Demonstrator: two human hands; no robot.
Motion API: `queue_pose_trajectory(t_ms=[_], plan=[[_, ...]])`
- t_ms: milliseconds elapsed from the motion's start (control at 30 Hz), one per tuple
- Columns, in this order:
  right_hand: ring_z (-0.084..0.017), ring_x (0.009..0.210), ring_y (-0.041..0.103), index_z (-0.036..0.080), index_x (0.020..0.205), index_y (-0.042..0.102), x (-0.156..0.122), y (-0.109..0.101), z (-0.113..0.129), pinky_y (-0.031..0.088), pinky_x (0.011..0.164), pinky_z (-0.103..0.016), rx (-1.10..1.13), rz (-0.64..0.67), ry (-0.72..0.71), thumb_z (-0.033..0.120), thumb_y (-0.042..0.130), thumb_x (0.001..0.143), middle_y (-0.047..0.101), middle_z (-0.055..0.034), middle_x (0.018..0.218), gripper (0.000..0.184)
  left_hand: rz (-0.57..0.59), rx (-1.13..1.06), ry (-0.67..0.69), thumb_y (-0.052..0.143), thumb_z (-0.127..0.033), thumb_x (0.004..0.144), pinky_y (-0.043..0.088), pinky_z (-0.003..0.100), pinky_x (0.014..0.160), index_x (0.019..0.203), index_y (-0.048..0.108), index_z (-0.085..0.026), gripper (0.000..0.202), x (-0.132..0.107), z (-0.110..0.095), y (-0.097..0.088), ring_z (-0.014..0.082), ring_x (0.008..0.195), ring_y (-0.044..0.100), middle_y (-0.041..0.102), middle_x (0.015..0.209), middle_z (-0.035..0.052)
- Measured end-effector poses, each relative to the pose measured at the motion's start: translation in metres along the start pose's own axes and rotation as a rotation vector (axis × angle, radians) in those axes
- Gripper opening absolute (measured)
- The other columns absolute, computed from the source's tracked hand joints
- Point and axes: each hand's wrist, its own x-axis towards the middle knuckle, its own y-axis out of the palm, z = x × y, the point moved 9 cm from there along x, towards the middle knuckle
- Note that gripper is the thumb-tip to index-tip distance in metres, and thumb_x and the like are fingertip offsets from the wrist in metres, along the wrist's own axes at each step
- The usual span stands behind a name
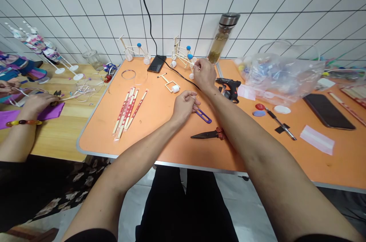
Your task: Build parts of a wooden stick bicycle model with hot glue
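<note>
My right hand reaches to the back of the orange table, thumb and fingers closed at the right end of a small stick model with blue balls and white wheels. My left hand is closed in a pinch nearer the front. A purple slotted handle extends from beside its fingertips; whether the hand grips it or it lies on the table, I cannot tell. Between the hands and the model lies a loose stick frame with a white roll. Dark-bladed scissors rest partly beneath my right forearm.
Red-wrapped chopsticks, a phone and another stick model occupy the left. A glue gun, glass bottle, plastic bag, pen and second phone are rightward. A co-worker's hand works at left.
</note>
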Motion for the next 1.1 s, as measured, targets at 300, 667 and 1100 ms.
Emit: queue_pose_trajectory(t_ms=[300, 667, 1100], plan=[[-0.034, 0.109, 0.065, 0.027, 0.099, 0.065, 0.0037, 0.0014, -0.0005, 0.050, 0.088, -0.044, -0.034, -0.012, 0.000, 0.022, 0.054, 0.101, 0.076, -0.0125, 0.114, 0.012, 0.009, 0.026, -0.001, 0.055, -0.010, 0.107, 0.048, 0.018, 0.057, 0.102, 0.065, -0.020, 0.015, 0.0005, 0.0007, 0.0008, 0.0074, 0.053, 0.062, 0.071, 0.071, -0.0034], [-0.036, 0.113, 0.067, 0.027, 0.099, 0.066, 0.0045, -0.0014, 0.0030, 0.052, 0.096, -0.049, -0.007, 0.003, 0.019, 0.024, 0.058, 0.102, 0.078, -0.0128, 0.117, 0.009, 0.015, 0.014, -0.025, 0.059, -0.009, 0.106, 0.048, 0.019, 0.056, 0.101, 0.067, -0.020, 0.014, 0.0028, 0.0055, 0.0001, 0.0080, 0.052, 0.063, 0.072, 0.071, -0.0035], [-0.036, 0.117, 0.069, 0.027, 0.100, 0.065, 0.0071, 0.0006, 0.0026, 0.054, 0.102, -0.051, -0.033, 0.017, 0.032, 0.024, 0.056, 0.102, 0.077, -0.0125, 0.119, 0.010, 0.030, 0.033, -0.037, 0.053, -0.007, 0.109, 0.048, 0.018, 0.056, 0.103, 0.065, -0.019, 0.018, 0.0013, 0.0045, 0.0022, 0.0064, 0.051, 0.061, 0.071, 0.071, -0.0044]])
